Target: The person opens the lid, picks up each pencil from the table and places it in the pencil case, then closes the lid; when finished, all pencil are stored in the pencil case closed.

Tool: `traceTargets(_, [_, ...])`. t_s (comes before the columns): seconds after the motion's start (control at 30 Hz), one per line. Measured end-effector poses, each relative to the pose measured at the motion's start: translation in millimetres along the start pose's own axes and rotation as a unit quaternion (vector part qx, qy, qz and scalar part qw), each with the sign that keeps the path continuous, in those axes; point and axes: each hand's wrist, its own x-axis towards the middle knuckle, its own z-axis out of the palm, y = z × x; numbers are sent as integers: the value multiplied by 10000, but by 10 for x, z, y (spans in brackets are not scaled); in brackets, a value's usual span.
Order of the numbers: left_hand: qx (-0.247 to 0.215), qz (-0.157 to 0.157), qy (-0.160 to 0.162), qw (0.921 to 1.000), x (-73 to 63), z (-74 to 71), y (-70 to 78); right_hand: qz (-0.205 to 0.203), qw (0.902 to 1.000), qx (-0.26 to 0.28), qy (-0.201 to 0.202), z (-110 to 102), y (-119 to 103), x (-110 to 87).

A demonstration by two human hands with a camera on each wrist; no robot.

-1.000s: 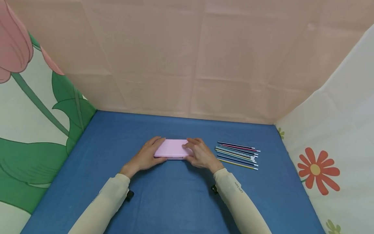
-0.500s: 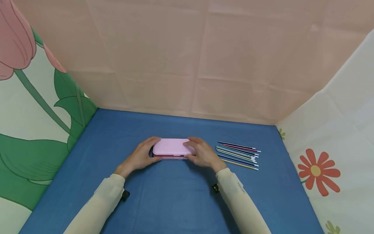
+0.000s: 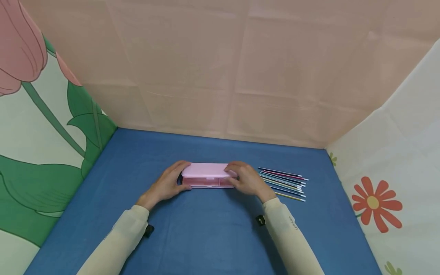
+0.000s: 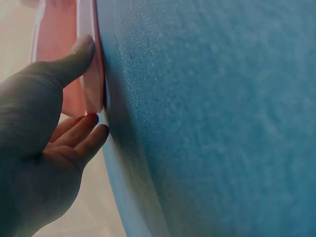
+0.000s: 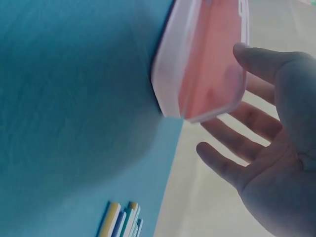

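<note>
A pink pencil case [image 3: 206,168] lies on the blue cloth, its lid raised partway so that the pink inside shows along the front. My left hand [image 3: 167,182] grips the case's left end; in the left wrist view the thumb lies on the front wall of the base [image 4: 92,89] and the fingers curl round the end. At the right end my right hand [image 3: 248,178] holds the lid [image 5: 217,74], thumb at its front edge and fingers behind it. Right of that hand lie several slim pencils [image 3: 285,179] with pale ends, side by side.
The blue cloth [image 3: 206,229] covers the table. A plain beige sheet [image 3: 206,76] hangs behind it, a tulip-printed sheet [image 3: 41,183] on the left and a flower-printed sheet [image 3: 395,160] on the right.
The case's lid has gone from closed down to partly raised, tipping backward. My right hand has moved slightly up and right with it, while the left hand stays at the left end.
</note>
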Motion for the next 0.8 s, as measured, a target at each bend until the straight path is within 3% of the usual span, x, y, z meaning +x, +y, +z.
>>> traceTargets(0.17, [-102, -31, -93, 9999, -5, -18, 34, -43, 9996, 56, 284, -101, 40, -19])
traceTargets(0.37, [-58, 61, -139, 9999, 1, -18, 33, 204, 9966, 258, 752, -145, 83, -14])
traceTargets(0.6, [-55, 41, -161, 9998, 9, -22, 31, 246, 9839, 419, 1717, -99, 137, 51])
traceTargets(0.8, [2, 10, -117, 9999, 17, -29, 31, 296, 9741, 460, 2196, -54, 164, 112])
